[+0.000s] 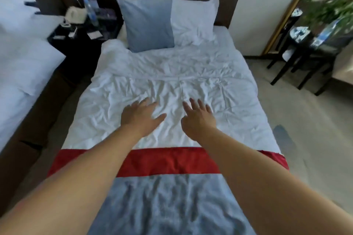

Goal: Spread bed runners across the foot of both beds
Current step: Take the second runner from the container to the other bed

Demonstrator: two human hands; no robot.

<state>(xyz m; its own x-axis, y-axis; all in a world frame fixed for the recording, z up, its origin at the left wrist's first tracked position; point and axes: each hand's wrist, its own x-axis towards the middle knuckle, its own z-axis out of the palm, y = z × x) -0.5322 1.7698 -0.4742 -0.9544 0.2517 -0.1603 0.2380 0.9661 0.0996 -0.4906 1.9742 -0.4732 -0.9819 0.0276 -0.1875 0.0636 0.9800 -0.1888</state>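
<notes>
From the head view, a red bed runner (168, 162) lies flat across the foot of the near bed (191, 74), reaching both side edges, with the wrinkled white duvet (219, 101) above and below it. Both arms stretch forward over the runner. The left hand (141, 115) and right hand (197, 118) are held palm down over the duvet, fingers straight and spread, holding nothing, near each other but apart. Two pillows (150, 25) lean on the headboard. A second bed (23, 66) stands at the left, a dark nightstand (80, 42) between them
</notes>
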